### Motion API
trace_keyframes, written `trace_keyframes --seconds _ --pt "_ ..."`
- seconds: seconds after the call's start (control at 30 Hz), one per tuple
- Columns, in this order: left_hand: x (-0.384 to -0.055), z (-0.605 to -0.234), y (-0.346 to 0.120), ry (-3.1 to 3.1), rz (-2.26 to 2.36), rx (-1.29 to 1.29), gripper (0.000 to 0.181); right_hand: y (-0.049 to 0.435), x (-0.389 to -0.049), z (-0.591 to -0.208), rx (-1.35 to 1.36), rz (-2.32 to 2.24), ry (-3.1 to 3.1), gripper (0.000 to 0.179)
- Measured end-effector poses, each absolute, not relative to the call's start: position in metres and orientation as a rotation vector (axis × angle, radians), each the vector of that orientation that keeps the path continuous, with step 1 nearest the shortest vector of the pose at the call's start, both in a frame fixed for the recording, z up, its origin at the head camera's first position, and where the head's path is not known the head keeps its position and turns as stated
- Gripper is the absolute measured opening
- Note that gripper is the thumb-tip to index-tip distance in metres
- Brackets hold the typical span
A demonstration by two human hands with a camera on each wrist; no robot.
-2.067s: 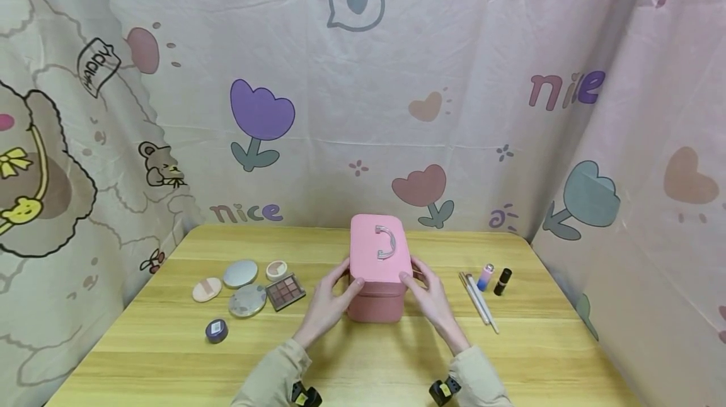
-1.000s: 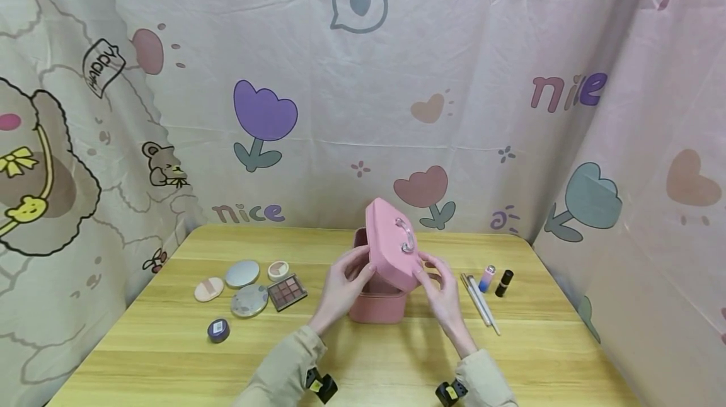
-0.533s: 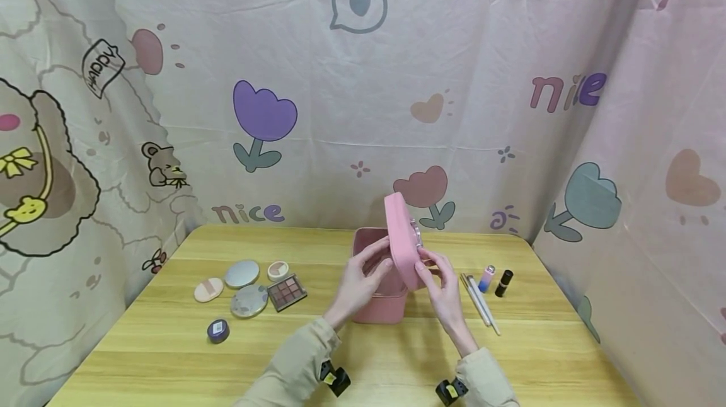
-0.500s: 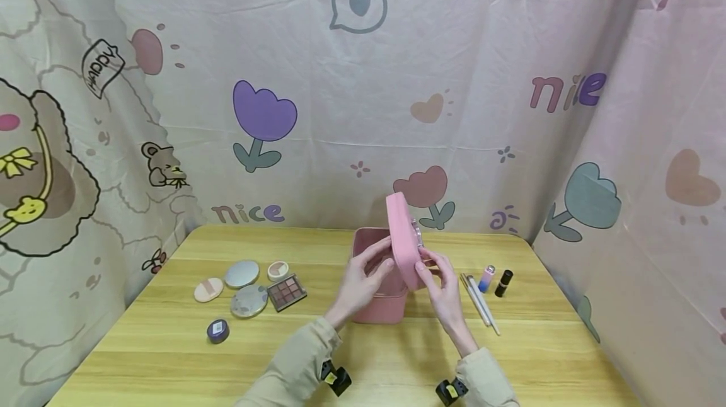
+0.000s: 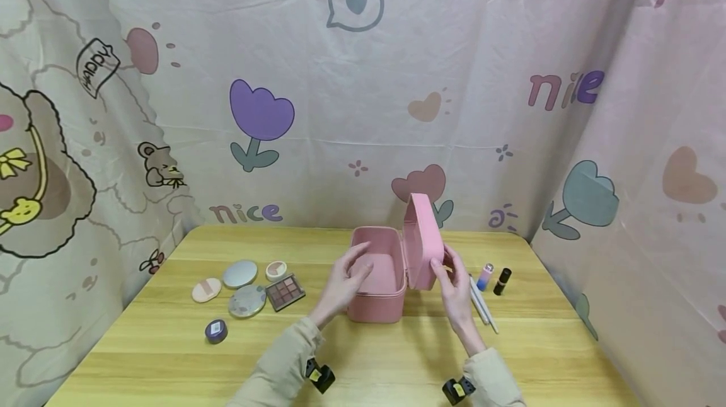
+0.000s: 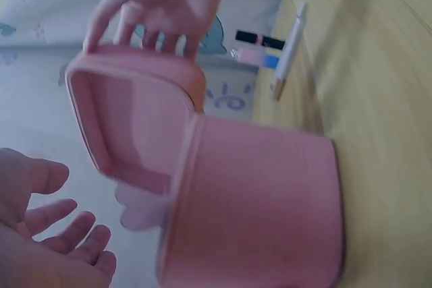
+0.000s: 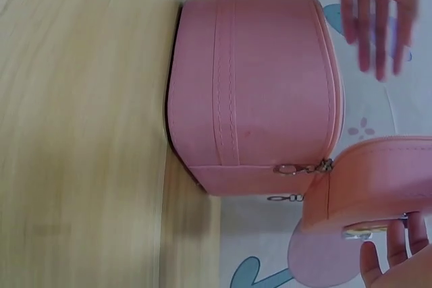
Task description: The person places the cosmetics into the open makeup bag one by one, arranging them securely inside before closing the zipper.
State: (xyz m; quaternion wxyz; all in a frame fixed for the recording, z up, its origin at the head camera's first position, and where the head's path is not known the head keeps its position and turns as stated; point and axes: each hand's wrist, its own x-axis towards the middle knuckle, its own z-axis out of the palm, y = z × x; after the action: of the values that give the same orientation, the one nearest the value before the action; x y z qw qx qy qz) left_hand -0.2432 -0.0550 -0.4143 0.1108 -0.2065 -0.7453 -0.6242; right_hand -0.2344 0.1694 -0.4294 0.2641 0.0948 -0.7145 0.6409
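A pink makeup case [image 5: 375,310] stands on the table with its lid [image 5: 423,244] swung up to the right. The inside shows a pink floor with nothing on it. My right hand [image 5: 455,286] holds the lid's near right corner, thumb in front and fingers behind it. In the right wrist view, the fingers of that hand [image 7: 398,251] lie by the metal handle [image 7: 364,231]. My left hand [image 5: 342,282] hovers over the case's left rim, fingers loosely spread and holding nothing. The left wrist view shows this hand [image 6: 50,234] apart from the case.
Left of the case lie an eyeshadow palette [image 5: 285,292], a small round compact [image 5: 276,270], two larger round compacts [image 5: 240,274], a powder puff [image 5: 207,290] and a purple jar [image 5: 216,331]. Thin brushes [image 5: 482,306], a pink-blue tube [image 5: 484,276] and a black lipstick [image 5: 501,281] are at right.
The case was closed with both hands on it. Its lid has swung up and to the right with my right hand. My left hand has let go of the lid and drawn back left.
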Motion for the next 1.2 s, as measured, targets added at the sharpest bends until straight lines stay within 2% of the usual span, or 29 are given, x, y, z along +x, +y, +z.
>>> trace_keyframes --seconds 0.27,0.47,0.73,0.9,1.2 --pt "-0.246 -0.432 -0.075 -2.293 -1.727 -0.445 0.042 0.179 -0.233 -0.429 0.223 1.787 -1.980 0.047" --pt "-0.245 -0.441 -0.083 -2.395 -1.714 -0.321 0.052 0.183 -0.234 -0.427 0.210 1.786 -1.973 0.042" --pt "-0.248 -0.450 -0.087 -2.456 -1.726 -0.324 0.055 0.186 -0.235 -0.421 0.178 1.726 -1.933 0.037" --pt "-0.250 -0.455 -0.087 -2.449 -1.732 -0.373 0.049 0.187 -0.237 -0.419 0.206 1.755 -1.926 0.043" --pt "-0.250 -0.458 -0.085 -2.444 -1.753 -0.334 0.052 0.195 -0.239 -0.417 0.196 1.792 -2.010 0.055"
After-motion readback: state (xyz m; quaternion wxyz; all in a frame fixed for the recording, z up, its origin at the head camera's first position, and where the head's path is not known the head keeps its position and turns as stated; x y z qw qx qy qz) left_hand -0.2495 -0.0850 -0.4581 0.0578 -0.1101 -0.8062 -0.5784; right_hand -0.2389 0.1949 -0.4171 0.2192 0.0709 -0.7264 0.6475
